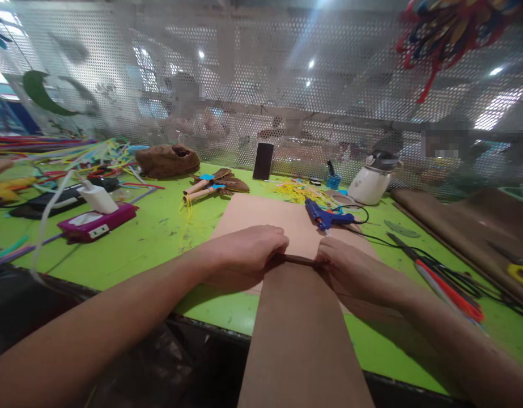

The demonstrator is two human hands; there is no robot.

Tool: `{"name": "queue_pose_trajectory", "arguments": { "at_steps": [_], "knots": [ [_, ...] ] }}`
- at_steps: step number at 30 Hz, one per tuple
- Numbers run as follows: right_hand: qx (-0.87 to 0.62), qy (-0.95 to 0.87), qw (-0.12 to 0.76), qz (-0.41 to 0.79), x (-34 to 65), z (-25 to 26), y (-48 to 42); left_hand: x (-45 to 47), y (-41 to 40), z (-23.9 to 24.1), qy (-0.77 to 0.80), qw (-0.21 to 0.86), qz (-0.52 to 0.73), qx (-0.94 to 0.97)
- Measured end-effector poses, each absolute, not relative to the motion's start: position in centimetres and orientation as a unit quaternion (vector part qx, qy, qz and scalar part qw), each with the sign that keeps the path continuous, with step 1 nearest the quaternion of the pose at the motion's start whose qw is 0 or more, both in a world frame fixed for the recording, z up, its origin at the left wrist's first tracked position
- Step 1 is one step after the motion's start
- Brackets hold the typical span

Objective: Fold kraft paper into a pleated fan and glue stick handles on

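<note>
A long brown felt strip (301, 334) runs from the table's near edge toward me, its far end rolled up. My left hand (248, 252) and my right hand (350, 269) both curl their fingers over that rolled end, one at each side. The strip lies on a pale pink board (265, 218) on the green table (154, 238). A blue glue gun (324, 216) lies on the board just beyond my right hand, its black cord trailing right.
A magenta box with a white charger (95, 218) sits left, beside many coloured strips (74, 156). Brown felt pieces (168, 160), a black phone (263, 161) and a white kettle (371, 181) stand at the back by the perforated screen. Red-handled tools (448, 286) lie right.
</note>
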State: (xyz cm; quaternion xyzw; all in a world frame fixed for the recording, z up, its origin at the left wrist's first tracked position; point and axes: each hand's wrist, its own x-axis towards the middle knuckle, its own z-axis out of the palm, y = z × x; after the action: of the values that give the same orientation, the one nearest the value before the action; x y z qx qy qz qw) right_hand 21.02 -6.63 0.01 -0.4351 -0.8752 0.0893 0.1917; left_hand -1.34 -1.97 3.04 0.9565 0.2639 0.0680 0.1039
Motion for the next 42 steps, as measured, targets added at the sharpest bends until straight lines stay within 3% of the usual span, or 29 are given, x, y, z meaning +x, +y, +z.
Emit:
{"name": "queue_pose_trajectory", "arguments": {
  "at_steps": [7, 13, 20, 28, 32, 37, 42],
  "knots": [
    [-0.457, -0.881, 0.072, -0.096, 21.3, -1.4, -7.4, -1.2, -2.3, 2.4, 0.231, 0.017, 0.079, 0.97],
    [-0.457, -0.878, 0.02, -0.139, 20.5, -1.2, -7.9, -1.3, -2.0, 2.3, 0.229, 0.015, 0.091, 0.969],
    [-0.446, -0.875, 0.103, -0.155, 20.9, -1.6, -7.4, -0.6, -0.4, 3.0, 0.278, 0.237, 0.111, 0.924],
    [-0.421, -0.865, 0.213, -0.171, 19.0, -0.5, -8.3, -0.8, -0.2, 2.9, 0.275, 0.348, 0.045, 0.895],
    [-0.452, -0.838, 0.241, -0.188, 18.8, -0.5, -8.5, -1.0, -1.9, 3.3, 0.252, 0.343, 0.113, 0.898],
    [-0.438, -0.85, 0.228, -0.184, 19.6, -0.8, -7.7, -0.5, -1.3, 2.8, 0.284, 0.384, 0.074, 0.876],
    [-0.408, -0.863, 0.29, -0.071, 20.3, -0.6, -6.7, -0.5, -0.3, 2.3, 0.297, 0.337, 0.076, 0.89]
  ]
}}
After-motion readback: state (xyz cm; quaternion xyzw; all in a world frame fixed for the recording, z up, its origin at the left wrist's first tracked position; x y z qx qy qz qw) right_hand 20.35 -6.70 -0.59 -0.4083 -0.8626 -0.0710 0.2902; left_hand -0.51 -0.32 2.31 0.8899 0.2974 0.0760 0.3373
